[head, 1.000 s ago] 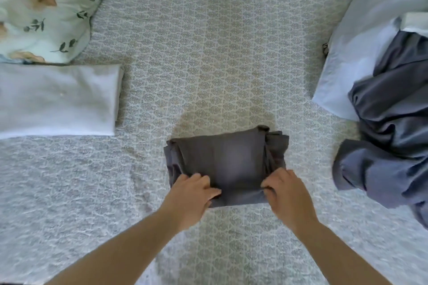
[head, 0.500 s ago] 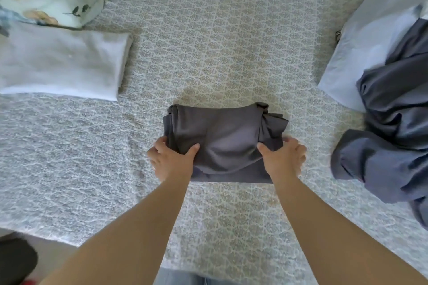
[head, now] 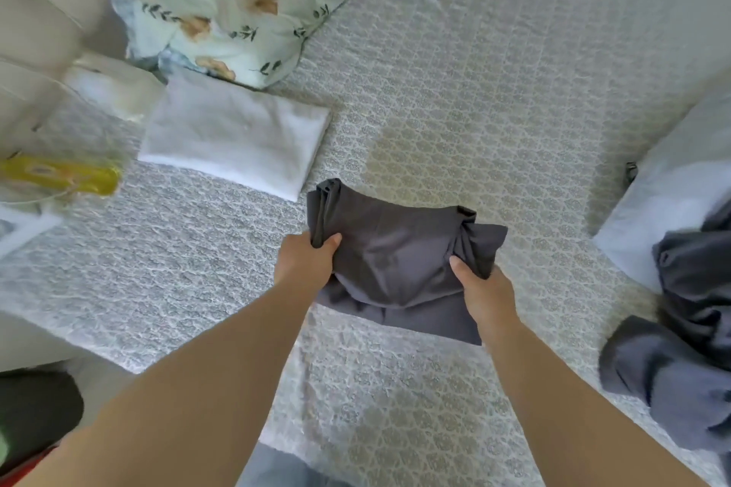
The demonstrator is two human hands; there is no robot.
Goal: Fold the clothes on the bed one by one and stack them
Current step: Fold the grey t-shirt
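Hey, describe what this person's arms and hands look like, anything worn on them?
Both forearms are bare as far as the view reaches: no sleeves in sight. The left hand and right hand show no gloves, and no rings, watch or bracelets are visible on the sides that face the camera. Nails look short and unpainted.

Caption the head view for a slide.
Both hands, left hand and right hand, grip a folded dark grey garment beside a folded white garment.

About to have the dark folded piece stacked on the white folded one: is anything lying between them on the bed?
Nothing visible does. Left hand and right hand grip the dark folded garment. Only bare bedspread lies between it and the white folded garment up-left, whose top carries nothing.
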